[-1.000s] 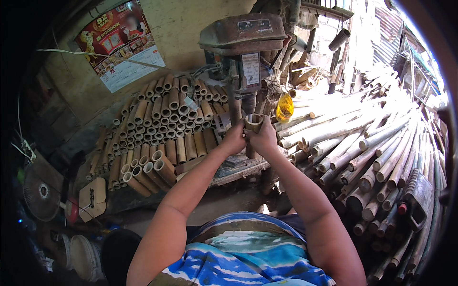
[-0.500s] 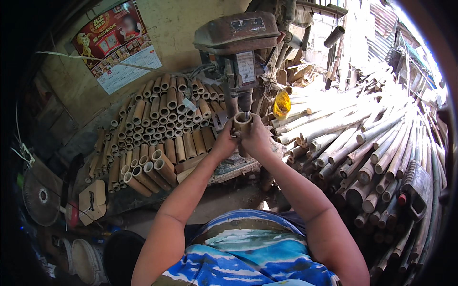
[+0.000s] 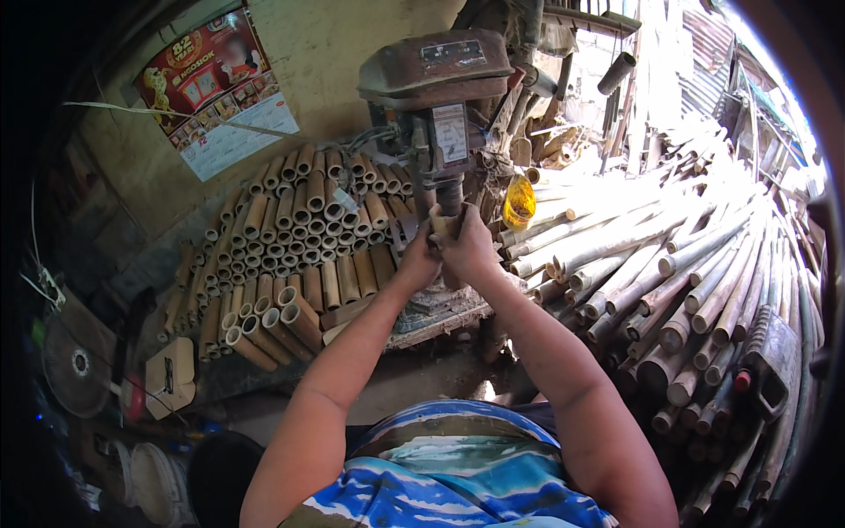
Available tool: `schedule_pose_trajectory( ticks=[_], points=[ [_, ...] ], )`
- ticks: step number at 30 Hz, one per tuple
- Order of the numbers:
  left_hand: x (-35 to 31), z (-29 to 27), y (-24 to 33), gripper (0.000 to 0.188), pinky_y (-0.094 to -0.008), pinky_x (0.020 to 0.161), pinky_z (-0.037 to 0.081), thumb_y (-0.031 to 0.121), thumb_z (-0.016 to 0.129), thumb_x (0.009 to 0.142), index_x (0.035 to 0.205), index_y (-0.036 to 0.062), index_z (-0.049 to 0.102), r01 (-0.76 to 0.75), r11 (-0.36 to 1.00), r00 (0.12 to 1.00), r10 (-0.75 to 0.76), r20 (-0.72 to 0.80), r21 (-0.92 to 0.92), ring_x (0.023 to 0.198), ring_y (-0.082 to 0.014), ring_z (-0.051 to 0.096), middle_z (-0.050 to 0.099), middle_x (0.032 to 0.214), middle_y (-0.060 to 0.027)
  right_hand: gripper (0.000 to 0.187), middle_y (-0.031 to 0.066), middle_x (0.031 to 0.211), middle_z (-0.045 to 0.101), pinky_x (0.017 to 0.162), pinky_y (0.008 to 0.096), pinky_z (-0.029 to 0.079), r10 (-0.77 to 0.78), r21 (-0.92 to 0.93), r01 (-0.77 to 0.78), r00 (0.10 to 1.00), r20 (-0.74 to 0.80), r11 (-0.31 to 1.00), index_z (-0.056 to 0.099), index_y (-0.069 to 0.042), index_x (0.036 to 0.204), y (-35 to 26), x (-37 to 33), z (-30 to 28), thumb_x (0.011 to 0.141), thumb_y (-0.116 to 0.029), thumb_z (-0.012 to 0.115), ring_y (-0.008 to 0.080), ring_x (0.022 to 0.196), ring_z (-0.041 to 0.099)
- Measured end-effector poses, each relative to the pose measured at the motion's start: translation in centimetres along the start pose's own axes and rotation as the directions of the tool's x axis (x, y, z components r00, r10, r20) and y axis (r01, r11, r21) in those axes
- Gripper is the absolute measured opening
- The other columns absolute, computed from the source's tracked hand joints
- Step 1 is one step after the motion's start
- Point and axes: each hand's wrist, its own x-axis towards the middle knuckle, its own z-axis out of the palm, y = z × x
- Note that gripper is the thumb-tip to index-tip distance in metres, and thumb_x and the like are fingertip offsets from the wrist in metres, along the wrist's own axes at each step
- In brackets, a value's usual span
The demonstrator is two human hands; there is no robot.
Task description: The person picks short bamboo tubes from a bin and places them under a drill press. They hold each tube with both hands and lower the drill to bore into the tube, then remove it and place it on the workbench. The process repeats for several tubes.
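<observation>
Both my hands grip a short bamboo tube [image 3: 444, 222], upright beneath a rusty drill press [image 3: 437, 70]. The fingers of my left hand [image 3: 420, 258] wrap its left side. Those of my right hand [image 3: 466, 246] close around its right side. The drill's dark chuck [image 3: 450, 195] reaches down to the tube's open top; the bit is hidden. My hands cover most of the tube's lower part.
Cut bamboo tubes [image 3: 304, 215] are stacked on the bench to the left. Long bamboo poles [image 3: 669, 255] pile up at right. A yellow container [image 3: 519, 202] hangs beside the press. A fan [image 3: 79, 361] and a cardboard box [image 3: 170, 377] stand at lower left.
The chuck has come down closer, to the tube's mouth, and the bit that showed before is now hidden. Both hands still hold the tube, with only slight shifts.
</observation>
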Motion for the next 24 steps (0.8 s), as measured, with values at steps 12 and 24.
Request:
schedule_pose_trajectory(
  ticks=[12, 24],
  points=[
    [0.3, 1.9, 1.4, 0.068, -0.0352, 0.109, 0.041, -0.004, 0.063, 0.09, 0.151, 0.0038, 0.035, 0.026, 0.982, 0.999, -0.032, 0.028, 0.185, 0.129, -0.0213, 0.053, 0.056, 0.139, -0.0136, 0.062, 0.0246, 0.111, 0.067, 0.09, 0.0493, 0.051, 0.001, -0.011, -0.002, 0.998, -0.064, 1.0, 0.049, -0.001, 0.129, 2.1, -0.7, -2.5, 0.077, -0.014, 0.08, 0.0441, 0.106, 0.064],
    [-3.0, 0.9, 3.7, 0.071, -0.0379, 0.11, 0.04, -0.001, 0.066, 0.088, 0.152, 0.0045, 0.035, -0.041, 0.986, 0.999, 0.039, 0.014, 0.161, 0.131, -0.0262, 0.053, 0.056, 0.141, -0.0175, 0.053, 0.0253, 0.112, 0.066, 0.09, 0.0506, 0.05, -0.112, -0.072, 0.105, 0.988, -0.108, 0.992, 0.051, -0.001, 0.127, 1.3, -3.7, -1.1, 0.08, -0.009, 0.073, 0.0446, 0.105, 0.063]
  ],
)
